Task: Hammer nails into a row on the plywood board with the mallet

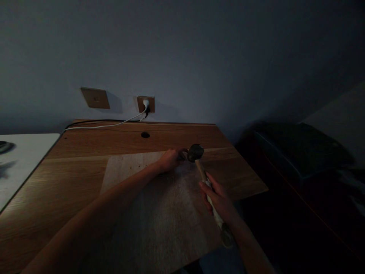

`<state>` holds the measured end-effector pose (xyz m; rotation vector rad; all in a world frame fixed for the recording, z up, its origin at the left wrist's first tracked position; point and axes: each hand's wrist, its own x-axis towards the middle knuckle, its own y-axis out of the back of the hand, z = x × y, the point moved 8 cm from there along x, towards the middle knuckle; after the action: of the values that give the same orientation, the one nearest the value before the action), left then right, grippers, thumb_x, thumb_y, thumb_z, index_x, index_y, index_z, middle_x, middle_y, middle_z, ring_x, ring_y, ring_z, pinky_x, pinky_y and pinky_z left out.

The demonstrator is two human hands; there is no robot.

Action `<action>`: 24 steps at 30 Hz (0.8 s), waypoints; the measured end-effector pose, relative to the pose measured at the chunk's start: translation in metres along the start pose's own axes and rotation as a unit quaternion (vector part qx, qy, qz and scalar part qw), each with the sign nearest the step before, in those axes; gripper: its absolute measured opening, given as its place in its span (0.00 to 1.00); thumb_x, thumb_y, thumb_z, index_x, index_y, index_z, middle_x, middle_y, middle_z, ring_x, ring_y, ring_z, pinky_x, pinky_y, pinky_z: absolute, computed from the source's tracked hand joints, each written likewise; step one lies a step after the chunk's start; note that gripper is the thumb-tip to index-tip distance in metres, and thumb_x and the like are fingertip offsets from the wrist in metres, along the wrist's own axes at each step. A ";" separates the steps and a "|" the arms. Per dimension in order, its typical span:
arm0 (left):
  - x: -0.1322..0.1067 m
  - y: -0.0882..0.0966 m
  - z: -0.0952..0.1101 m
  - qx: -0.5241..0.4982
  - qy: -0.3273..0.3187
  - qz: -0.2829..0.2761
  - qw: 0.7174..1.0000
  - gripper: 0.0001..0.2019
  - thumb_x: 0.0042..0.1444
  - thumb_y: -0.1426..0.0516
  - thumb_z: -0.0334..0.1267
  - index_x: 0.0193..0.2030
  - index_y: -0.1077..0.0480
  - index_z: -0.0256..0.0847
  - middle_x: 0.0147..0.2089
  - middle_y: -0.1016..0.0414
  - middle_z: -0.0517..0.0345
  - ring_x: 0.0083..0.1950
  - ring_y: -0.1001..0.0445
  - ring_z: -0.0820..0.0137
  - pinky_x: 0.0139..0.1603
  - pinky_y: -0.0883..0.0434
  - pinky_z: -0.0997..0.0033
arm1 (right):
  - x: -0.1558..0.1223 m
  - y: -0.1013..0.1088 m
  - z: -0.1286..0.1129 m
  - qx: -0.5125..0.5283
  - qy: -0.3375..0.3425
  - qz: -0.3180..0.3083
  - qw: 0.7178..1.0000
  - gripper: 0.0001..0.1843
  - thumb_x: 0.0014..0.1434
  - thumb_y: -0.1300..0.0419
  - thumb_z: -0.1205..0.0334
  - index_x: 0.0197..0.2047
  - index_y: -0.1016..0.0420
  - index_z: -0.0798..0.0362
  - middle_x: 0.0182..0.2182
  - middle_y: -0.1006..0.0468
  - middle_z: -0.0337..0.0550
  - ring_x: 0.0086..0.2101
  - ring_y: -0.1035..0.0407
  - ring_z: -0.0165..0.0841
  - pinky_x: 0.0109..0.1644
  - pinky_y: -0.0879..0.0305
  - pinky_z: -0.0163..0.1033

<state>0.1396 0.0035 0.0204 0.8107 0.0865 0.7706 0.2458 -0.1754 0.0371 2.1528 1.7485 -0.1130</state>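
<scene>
My right hand (218,199) is wrapped round the pale wooden handle of a hammer (203,173). The hammer's dark head hangs just above the far edge of a light plywood board (159,213) that lies on the wooden desk (62,167). My left hand (170,159) rests on the board's far edge right beside the hammer head, with its fingers pinched together on something too small and dark to make out.
A white cable (108,124) runs from a wall socket (145,104) along the desk's back edge. There is a round cable hole (145,134) in the desk. A white surface (19,163) adjoins on the left. Dark furniture (299,152) stands at the right.
</scene>
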 end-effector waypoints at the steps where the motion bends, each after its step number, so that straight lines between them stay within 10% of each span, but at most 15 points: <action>1: 0.000 0.000 -0.001 -0.001 -0.002 0.001 1.000 0.25 0.57 0.35 0.26 0.61 0.26 0.41 0.48 0.12 0.54 0.51 0.14 0.61 0.55 0.23 0.67 | 0.000 0.000 0.000 -0.004 0.005 0.002 1.000 0.43 0.61 0.39 0.41 0.70 0.36 0.58 0.15 0.38 0.22 0.13 0.47 0.26 0.14 0.45 0.31; 24: -0.002 0.002 -0.006 -0.003 0.005 0.024 1.000 0.24 0.55 0.33 0.27 0.59 0.23 0.39 0.49 0.12 0.50 0.51 0.14 0.56 0.53 0.23 0.65 | 0.002 -0.008 0.006 -0.055 0.032 -0.007 0.998 0.40 0.65 0.40 0.42 0.72 0.34 0.58 0.14 0.38 0.25 0.13 0.46 0.28 0.16 0.47 0.33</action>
<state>0.1352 0.0064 0.0169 0.8058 0.0748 0.8194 0.2396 -0.1745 0.0291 2.0861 1.7619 0.0475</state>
